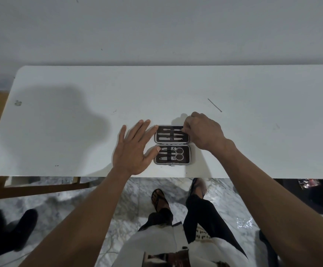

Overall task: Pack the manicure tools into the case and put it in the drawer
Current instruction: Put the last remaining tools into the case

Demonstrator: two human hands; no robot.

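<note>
A small manicure case (172, 144) lies open flat on the white table (60, 132), near its front edge. Its dark lining holds silver tools: thin files and pushers in the far half, scissors (178, 153) and clippers in the near half. My left hand (135, 149) rests flat beside the case with fingers spread, its thumb and forefinger touching the case's left edge. My right hand (201, 132) is at the far right corner of the case, its fingertips pinched at the end of a thin tool in the top row.
A thin dark stick or scratch (214, 105) lies on the table beyond my right hand. A wall stands behind the table. Below the front edge are my legs and sandalled feet on marble floor, with wooden table framing (41, 186) at the left.
</note>
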